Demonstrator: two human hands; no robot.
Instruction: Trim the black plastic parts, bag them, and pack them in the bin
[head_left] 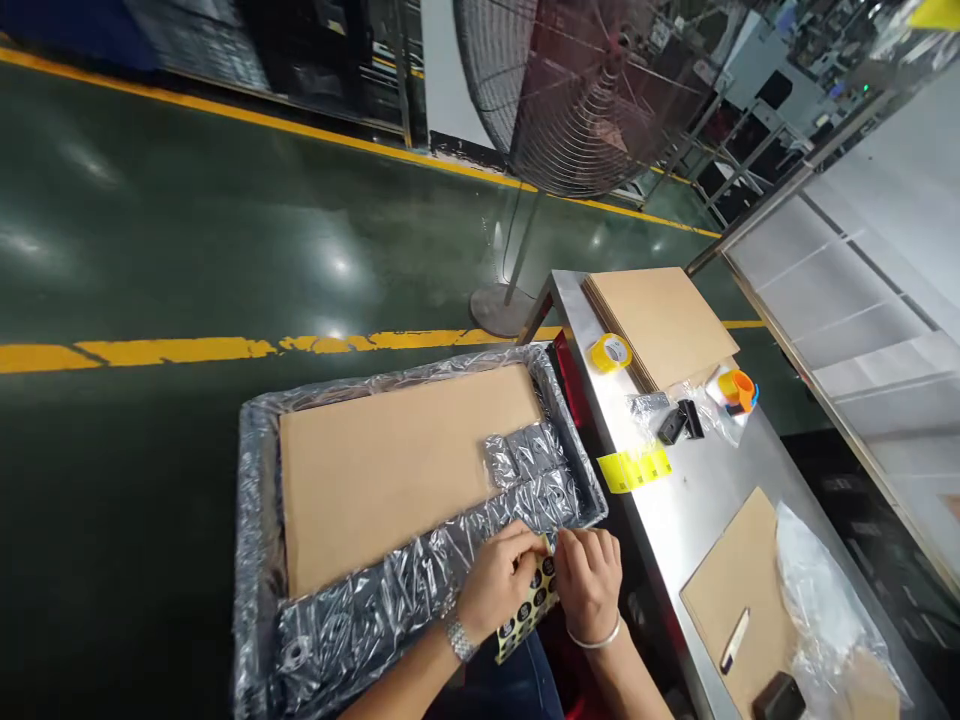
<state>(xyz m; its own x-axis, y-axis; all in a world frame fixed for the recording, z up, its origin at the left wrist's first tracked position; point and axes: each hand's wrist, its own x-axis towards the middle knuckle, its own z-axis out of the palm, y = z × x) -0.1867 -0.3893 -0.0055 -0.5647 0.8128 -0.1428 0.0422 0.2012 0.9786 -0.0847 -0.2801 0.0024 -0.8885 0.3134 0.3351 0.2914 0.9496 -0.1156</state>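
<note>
A pale yellow sticker sheet [517,628] with rows of round black stickers hangs below my hands, over the near edge of the lined crate [251,500]. My left hand [496,578], with a metal watch band at the wrist, is closed on the sheet's upper left part. Close beside it, my right hand [591,580] pinches at the sheet's upper right edge; its fingertips are partly hidden. Inside the crate, plastic-wrapped dark parts [405,585] lie in a row along the near side. More wrapped parts [525,452] rest on a cardboard sheet [390,460].
To the right stands a metal table [705,510] with stacked cardboard [667,315], a yellow tape roll [610,352], yellow labels [636,468], black parts [681,422], an orange tape dispenser [736,388], a cutter knife [735,640] and clear plastic bags [821,590]. Beyond the crate is a standing fan [581,110].
</note>
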